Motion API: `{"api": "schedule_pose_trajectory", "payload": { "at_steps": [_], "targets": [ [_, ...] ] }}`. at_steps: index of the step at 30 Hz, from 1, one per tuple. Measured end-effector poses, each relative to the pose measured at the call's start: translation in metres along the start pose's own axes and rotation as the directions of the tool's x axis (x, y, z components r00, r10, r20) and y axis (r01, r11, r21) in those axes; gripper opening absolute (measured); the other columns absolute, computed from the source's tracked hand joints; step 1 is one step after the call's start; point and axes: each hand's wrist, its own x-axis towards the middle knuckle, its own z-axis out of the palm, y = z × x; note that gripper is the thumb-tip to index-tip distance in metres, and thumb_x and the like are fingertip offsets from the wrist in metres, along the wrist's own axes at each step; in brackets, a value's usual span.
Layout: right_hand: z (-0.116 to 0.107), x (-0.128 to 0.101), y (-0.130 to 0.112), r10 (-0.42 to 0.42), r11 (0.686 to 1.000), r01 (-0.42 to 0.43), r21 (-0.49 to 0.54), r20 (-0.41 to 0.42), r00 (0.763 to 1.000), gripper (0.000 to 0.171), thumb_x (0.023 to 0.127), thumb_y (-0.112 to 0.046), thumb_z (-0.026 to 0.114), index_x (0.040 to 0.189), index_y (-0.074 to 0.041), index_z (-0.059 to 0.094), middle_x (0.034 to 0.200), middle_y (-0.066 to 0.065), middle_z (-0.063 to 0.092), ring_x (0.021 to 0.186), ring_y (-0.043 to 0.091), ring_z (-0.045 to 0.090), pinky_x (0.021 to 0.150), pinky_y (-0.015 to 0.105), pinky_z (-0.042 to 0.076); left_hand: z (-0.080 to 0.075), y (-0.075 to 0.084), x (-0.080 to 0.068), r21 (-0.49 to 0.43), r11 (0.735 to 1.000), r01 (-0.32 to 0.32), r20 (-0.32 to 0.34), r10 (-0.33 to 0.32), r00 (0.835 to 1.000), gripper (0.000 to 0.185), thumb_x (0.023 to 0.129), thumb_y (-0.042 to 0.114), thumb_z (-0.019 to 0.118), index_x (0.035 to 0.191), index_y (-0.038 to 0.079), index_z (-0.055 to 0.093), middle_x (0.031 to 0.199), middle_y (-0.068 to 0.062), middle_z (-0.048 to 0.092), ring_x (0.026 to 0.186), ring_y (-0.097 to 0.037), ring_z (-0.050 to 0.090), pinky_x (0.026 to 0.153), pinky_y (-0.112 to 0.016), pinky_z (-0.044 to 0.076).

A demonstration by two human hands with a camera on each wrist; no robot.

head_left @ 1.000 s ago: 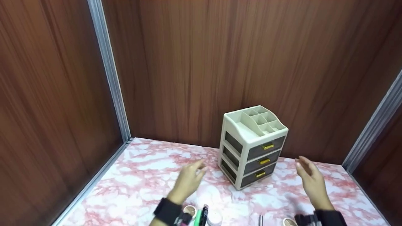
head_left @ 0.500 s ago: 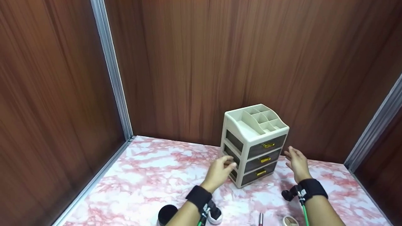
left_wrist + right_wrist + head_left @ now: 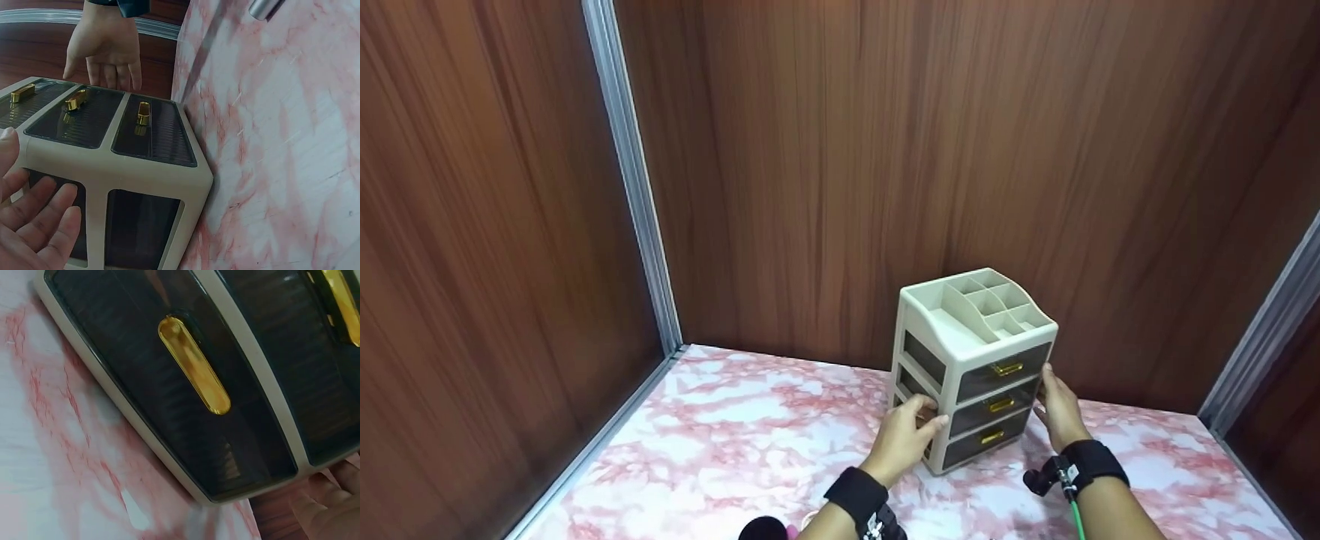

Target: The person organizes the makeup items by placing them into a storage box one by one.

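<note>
A beige three-drawer organizer [image 3: 975,360] with dark drawer fronts, gold handles and an open-topped divided tray stands on the pink marble tabletop [image 3: 750,427] near the back wall. My left hand [image 3: 911,435] lies against its left side, fingers [image 3: 39,222] flat on the dark panel. My right hand [image 3: 1057,411] touches its right side with straight fingers [image 3: 107,50]. In the right wrist view the lowest drawer's gold handle [image 3: 194,365] fills the frame, and my fingertips [image 3: 332,506] sit at the organizer's corner. All three drawers look closed.
Dark wood panels [image 3: 840,150] close in the back and both sides, with metal corner strips [image 3: 634,180]. A black round object [image 3: 761,529] shows at the bottom edge by my left forearm. A silver cylinder [image 3: 264,7] lies on the marble.
Both hands have moved forward from mid-air over the table to the organizer, the left onto its left side and the right onto its right side.
</note>
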Motion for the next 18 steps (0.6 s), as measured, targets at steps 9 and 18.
{"api": "schedule_pose_trajectory", "payload": {
  "at_steps": [9,18],
  "targets": [
    [0.001,0.001,0.012,-0.008,1.000,0.009,-0.022,0.015,1.000,0.085,0.100,-0.057,0.028,0.153,-0.001,-0.007,0.159,0.022,0.000,0.144,0.036,0.003,0.117,0.046,0.009,0.004,-0.001,0.000,0.091,0.996,-0.015,0.029,0.012,1.000,0.019,0.091,0.032,0.069,0.097,0.015,0.066,0.084,0.012,0.066,0.075,0.000,0.059,0.070,-0.020,0.050],
    [-0.003,-0.012,0.016,-0.032,0.997,0.033,-0.069,0.017,0.999,0.082,0.102,-0.053,0.026,0.152,0.004,-0.005,0.157,0.028,0.002,0.144,0.039,0.006,0.116,0.049,0.012,-0.001,-0.002,0.004,0.110,0.994,-0.023,0.055,0.017,0.998,0.016,0.094,0.031,0.066,0.087,0.016,0.063,0.076,0.011,0.062,0.067,-0.003,0.055,0.062,-0.021,0.048]
  ]
}}
